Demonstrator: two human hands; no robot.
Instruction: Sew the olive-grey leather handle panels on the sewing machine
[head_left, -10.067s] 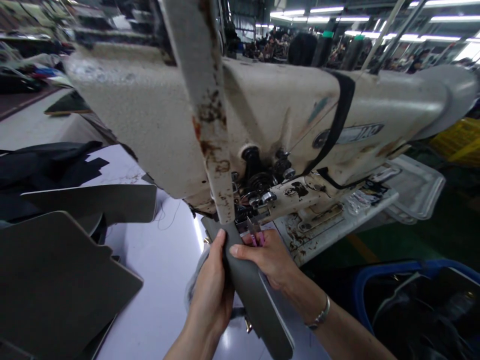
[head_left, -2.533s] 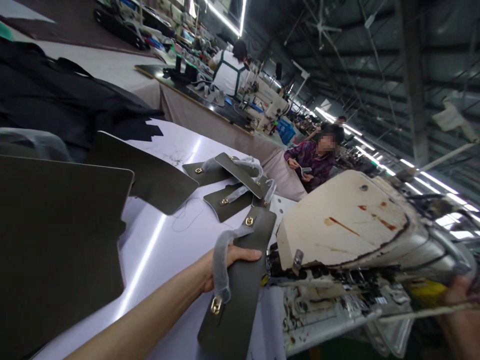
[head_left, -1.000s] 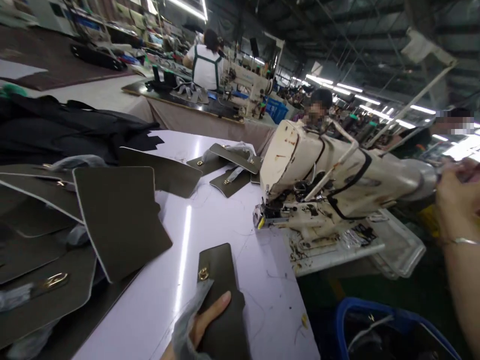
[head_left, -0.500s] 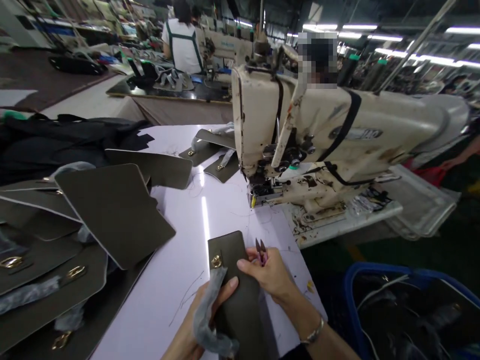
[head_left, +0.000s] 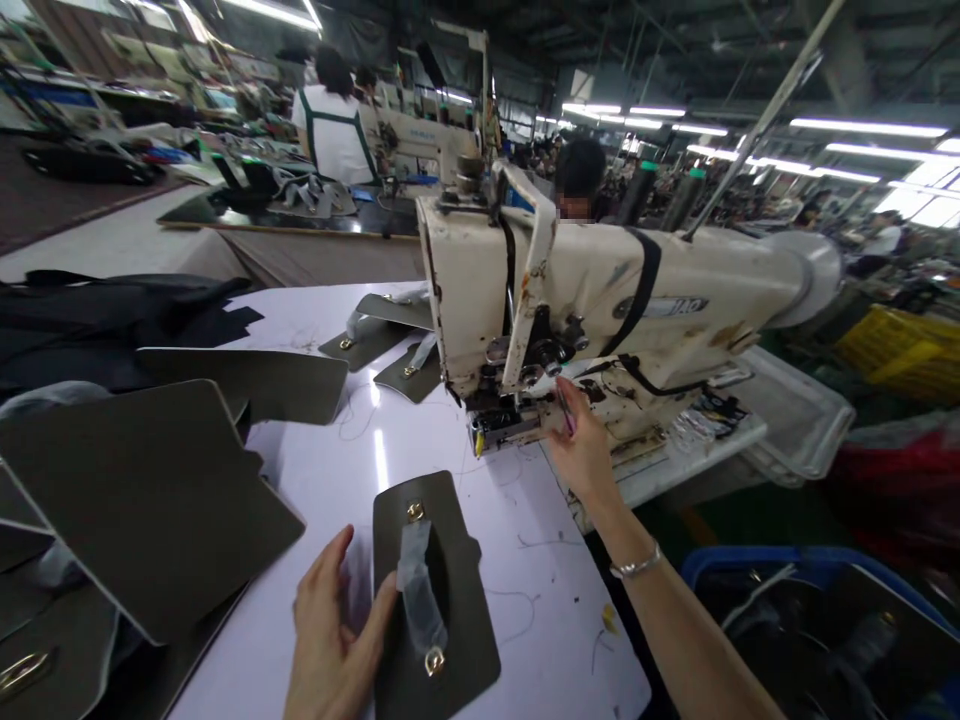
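A sewing machine is standing over the right edge of a white table, and in front of it, on the near side, a dark panel is lying with its handle facing up (the handle is wearing a cloudy plastic wrap). The left hand is resting nearer than the machine, fingers spread wide and gripping nothing, its thumb lying over the panel's left edge. The right hand is hovering right by the machine's front, fingers curled in around a small pair of snips; whether they are touching the machine, I cannot tell.

Left of the machine, a large board is covering part of a heap, with black cloth lying behind it. Smaller pieces are lying just behind the machine's left end, which is partly hiding them. To its near right, a blue bin is holding more pieces. Beyond the machine, a co-worker is showing only in part, the machine blocking the rest.
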